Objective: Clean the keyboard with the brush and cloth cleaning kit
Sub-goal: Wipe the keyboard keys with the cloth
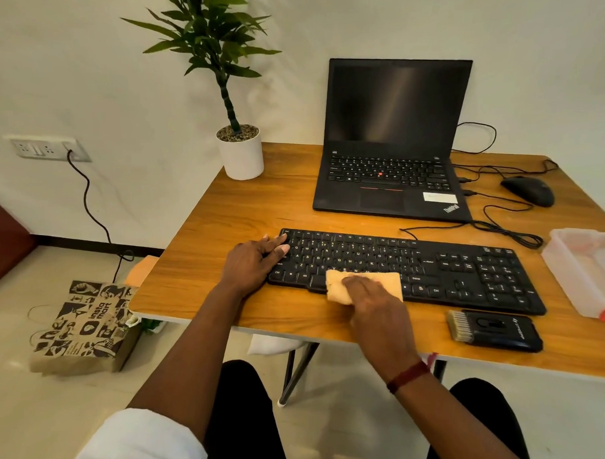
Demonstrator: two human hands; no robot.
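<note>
Pressing down on the folded yellow cloth point(340, 285), we keep our right hand point(375, 304) laid over it on the near edge of the black keyboard point(467, 268), about where the space bar sits. The fingers of that hand lie stretched out across the cloth, flattening it against the keys rather than curling round it; the thumb is tucked out of sight, so we cannot tell how it lies. A dark red band point(407, 376) circles that wrist.

Our left hand point(256, 262) rests on the keyboard's left end, palm down, fingers straight and relaxed over the outermost keys, gripping nothing.

The keyboard lies across the wooden table point(225, 211), slanting a little away from us toward its left end. Just on the near side of its right end lies the brush point(493, 330), a black body with pale bristles at the end toward us, apart from both hands. To the right of the keyboard stands a clear plastic container point(584, 274) with a red clip at its near corner. Beyond the keyboard sits an open black laptop point(394, 150) with a dark screen, and beyond the keyboard's right end a black mouse point(529, 190) among loose cables. Beyond its left end a white pot point(241, 156) holds a green plant. Left of the keyboard, down on the floor, stands a printed paper bag point(85, 326).
</note>
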